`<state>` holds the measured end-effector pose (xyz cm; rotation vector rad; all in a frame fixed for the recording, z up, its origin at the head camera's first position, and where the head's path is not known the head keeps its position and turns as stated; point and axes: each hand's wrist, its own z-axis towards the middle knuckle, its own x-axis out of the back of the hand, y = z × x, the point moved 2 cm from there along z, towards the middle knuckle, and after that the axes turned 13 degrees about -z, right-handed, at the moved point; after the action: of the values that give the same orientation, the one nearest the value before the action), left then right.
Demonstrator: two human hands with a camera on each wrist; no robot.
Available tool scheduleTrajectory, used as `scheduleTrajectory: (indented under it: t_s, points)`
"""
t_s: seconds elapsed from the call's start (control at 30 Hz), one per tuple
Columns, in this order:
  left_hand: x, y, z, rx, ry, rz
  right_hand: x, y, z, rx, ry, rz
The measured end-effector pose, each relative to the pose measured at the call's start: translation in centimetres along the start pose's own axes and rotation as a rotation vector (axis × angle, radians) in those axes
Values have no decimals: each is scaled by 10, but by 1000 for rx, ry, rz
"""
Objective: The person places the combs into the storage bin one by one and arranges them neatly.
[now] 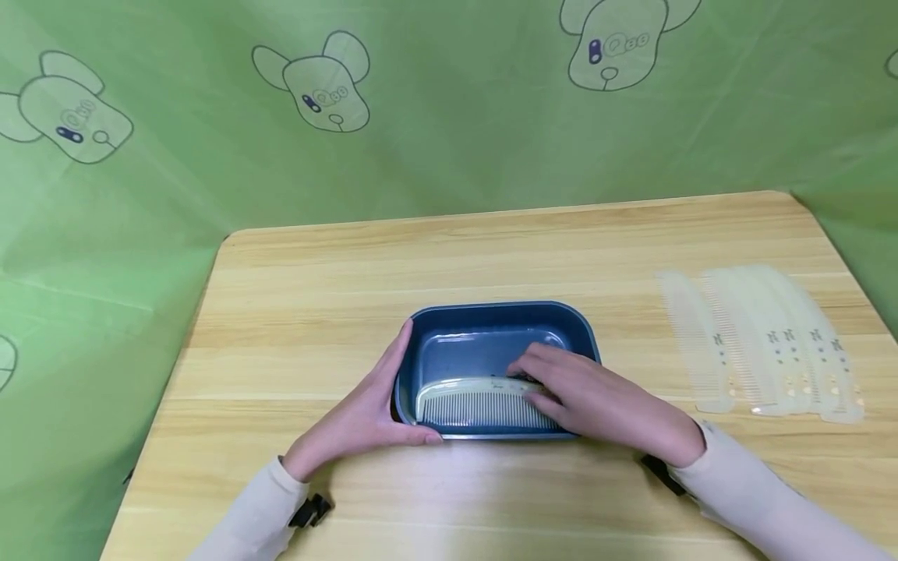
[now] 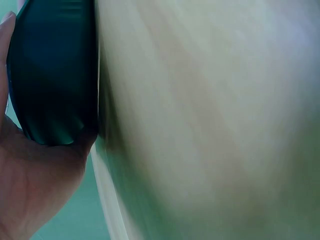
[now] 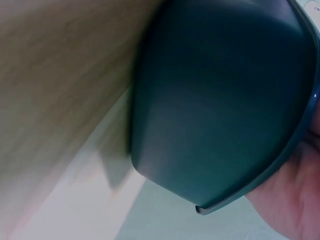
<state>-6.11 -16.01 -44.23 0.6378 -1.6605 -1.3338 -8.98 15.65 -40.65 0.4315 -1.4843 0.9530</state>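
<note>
A dark blue rectangular tray with raised walls point(image 1: 491, 309) stands on the wooden table. My left hand point(image 1: 361, 413) grips its left end, thumb along the front rim and fingers against the left wall; the left wrist view shows this hand around the tray's outer wall point(image 2: 52, 75). Inside, along the front wall, a pale translucent comb point(image 1: 456, 397) lies with its teeth toward me. My right hand point(image 1: 578, 389) reaches over the right end and pinches the comb, covering that end of it. In the right wrist view the tray's wall point(image 3: 220, 110) hides the fingertips.
Several similar pale combs point(image 1: 772, 343) lie side by side, partly overlapping, on the right of the table point(image 1: 316, 273). A green printed cloth point(image 1: 449, 156) hangs behind and beside the table. Dark straps show at both sleeves.
</note>
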Motion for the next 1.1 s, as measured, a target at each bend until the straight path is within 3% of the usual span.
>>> scheduleTrajectory:
  t_s: [0.3,0.47,0.8,1.1]
  points:
    - [-2,0,0,-4,3,1,6,4,-9,-3,200,168]
    - [-2,1,2,-3,-2,4,9,5,-17,-8,306,169]
    - [0,0,1,0,-1,3,15,14,-32,-214,403,256]
    - [0,0,0,5,4,3,20,26,-49,-313,490,289]
